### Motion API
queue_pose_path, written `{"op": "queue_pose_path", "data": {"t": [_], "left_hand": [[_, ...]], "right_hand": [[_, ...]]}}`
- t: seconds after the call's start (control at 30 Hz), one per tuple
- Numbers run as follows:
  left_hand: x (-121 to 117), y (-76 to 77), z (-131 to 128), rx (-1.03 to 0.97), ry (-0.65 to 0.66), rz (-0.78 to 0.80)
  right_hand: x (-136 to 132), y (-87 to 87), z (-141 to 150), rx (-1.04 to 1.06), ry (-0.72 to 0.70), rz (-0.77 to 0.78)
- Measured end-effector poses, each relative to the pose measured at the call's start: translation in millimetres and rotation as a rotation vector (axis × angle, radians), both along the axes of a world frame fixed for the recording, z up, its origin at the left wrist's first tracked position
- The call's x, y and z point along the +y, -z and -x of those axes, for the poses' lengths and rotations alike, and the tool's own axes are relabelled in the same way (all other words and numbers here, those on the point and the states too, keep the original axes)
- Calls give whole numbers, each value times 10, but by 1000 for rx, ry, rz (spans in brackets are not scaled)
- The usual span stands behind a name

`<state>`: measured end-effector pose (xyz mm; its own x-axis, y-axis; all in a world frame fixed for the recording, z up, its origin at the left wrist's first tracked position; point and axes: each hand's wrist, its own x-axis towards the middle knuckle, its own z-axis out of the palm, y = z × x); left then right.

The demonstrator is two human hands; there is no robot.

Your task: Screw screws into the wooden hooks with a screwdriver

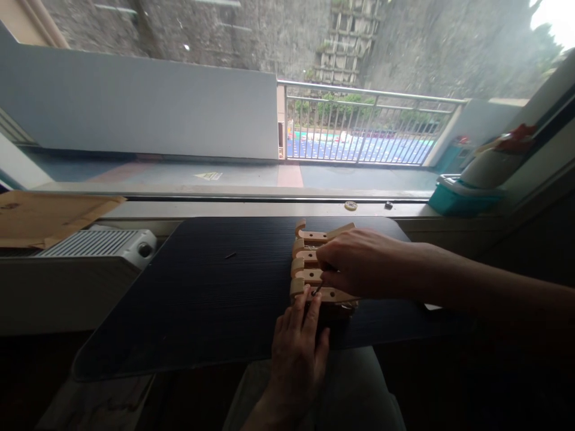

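Right fingers (329,256): closed on thin tool (319,288) | my left fingers (297,314): slightly parted, touching wooden pieces (316,276) | pieces reach near worktop's (202,293) far edge

so the wood pieces (309,275) are pale and smooth-looking, four of them in a row going away from the camera, lying on the dark table (202,299) toward its right side. each has a fat curled hook at its left end, and dark round holes in its flat part; the nearest one shows two. right ends are partly hidden. there's also a thin dark rod (319,287), tilted, its low end at the nearest piece's left hole. top end's hidden, so can't tell what kind of tool.
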<state>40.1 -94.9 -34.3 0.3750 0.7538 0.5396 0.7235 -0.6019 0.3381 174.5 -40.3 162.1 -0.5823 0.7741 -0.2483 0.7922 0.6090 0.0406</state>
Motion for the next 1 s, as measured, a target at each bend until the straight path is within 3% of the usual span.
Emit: {"op": "queue_pose_path", "data": {"t": [0.13,0.3,0.53,0.67,0.83,1.0], "left_hand": [[45,0,25,-184,6,-28],[138,-18,7,-342,-25,3],[209,-125,60,-125,-106,107],[223,-180,136,-64,-119,82],[258,-172,123,-144,-198,-2],[249,-106,70,-392,-180,-25]], "right_hand": [[-29,-26,-6,6,24,36],[5,37,-41,59,-33,-24],[55,72,-25,20,-84,-32],[51,61,-31,40,-93,-32],[44,34,-36,14,-66,-5],[16,-36,-10,10,-22,72]]}}
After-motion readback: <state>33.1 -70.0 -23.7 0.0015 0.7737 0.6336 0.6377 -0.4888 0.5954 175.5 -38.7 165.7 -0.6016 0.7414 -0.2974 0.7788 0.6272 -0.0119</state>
